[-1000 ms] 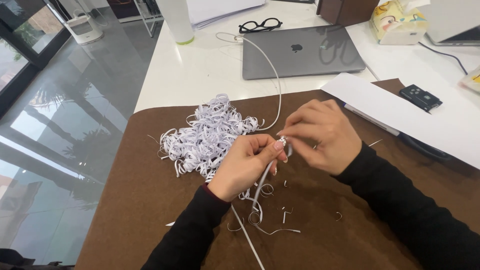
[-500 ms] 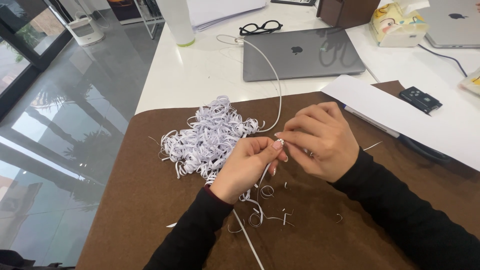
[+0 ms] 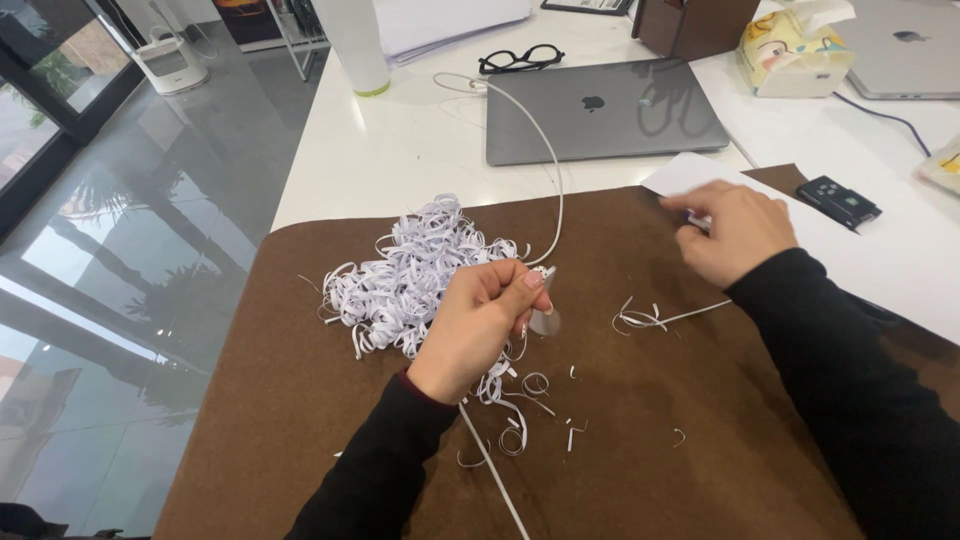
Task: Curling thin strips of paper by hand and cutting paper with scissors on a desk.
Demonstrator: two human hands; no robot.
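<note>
The left hand [image 3: 478, 325] sits near the middle of the brown mat [image 3: 300, 400], its fingers [image 3: 520, 290] clenched on a white cable [image 3: 552, 190] close to its plug end; the cable runs off toward 12 o'clock, to the grey laptop [image 3: 605, 108] on the white bench [image 3: 400, 150]; a heap of curled white paper strips [image 3: 405, 270] lies at 10 o'clock of this hand, touching it; the right hand [image 3: 735, 230] is well apart at 2 o'clock, fingers curled at the corner of a white sheet [image 3: 880, 250], whether pinching it I cannot tell; a loose strip [image 3: 660, 318] lies between the hands.
</note>
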